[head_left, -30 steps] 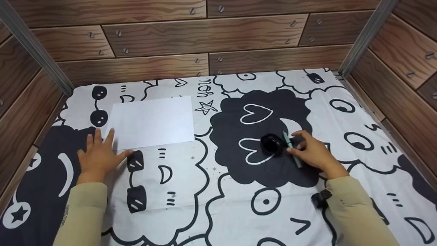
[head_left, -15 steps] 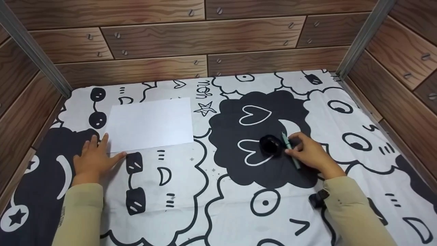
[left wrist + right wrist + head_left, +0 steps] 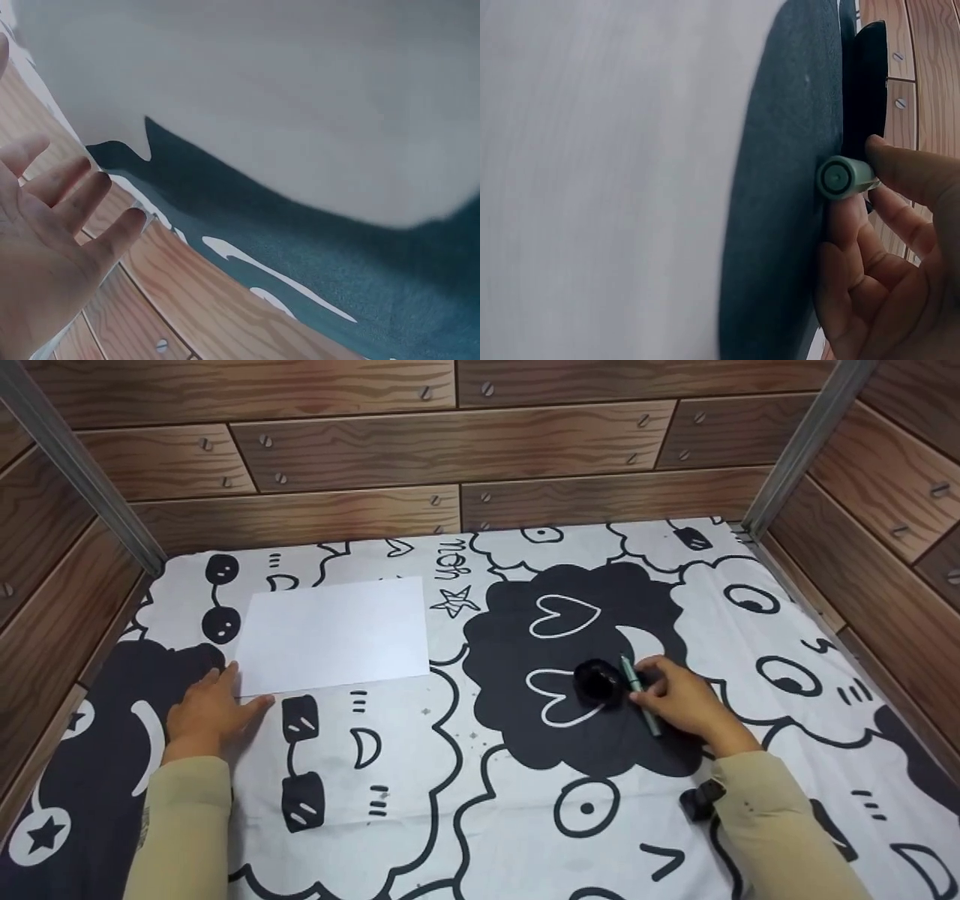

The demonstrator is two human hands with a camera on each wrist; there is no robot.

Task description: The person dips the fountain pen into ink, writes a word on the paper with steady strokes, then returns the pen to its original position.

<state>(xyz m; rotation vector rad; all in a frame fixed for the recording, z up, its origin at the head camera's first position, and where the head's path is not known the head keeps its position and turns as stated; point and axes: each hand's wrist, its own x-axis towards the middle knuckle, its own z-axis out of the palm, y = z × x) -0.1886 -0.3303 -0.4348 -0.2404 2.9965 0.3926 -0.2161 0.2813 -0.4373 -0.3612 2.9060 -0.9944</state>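
Note:
My left hand (image 3: 206, 716) rests at the near left corner of a plain white sheet of paper (image 3: 334, 634), thumb and fingertips right at its edge. In the left wrist view, the fingers of my left hand (image 3: 56, 225) are extended and hold nothing. On the right, my right hand (image 3: 686, 697) pinches a pale green pen (image 3: 651, 723) low over the dark part of the cloth. The right wrist view shows the round end of the pen (image 3: 838, 178) between thumb and fingers. Just left of the pen stands a small black round cup (image 3: 598, 682), its dark opening facing up.
A black and white cartoon cloth (image 3: 390, 825) covers the table. Wood-pattern walls (image 3: 450, 442) rise at the back and both sides, with grey metal posts (image 3: 82, 472) in the corners. A small black device (image 3: 699, 801) is strapped at the right wrist.
The left hand has drawn back slightly toward the sheet's near left corner, its fingers less spread. The right hand keeps its pinch on the pen, almost still; paper and cup stay in place.

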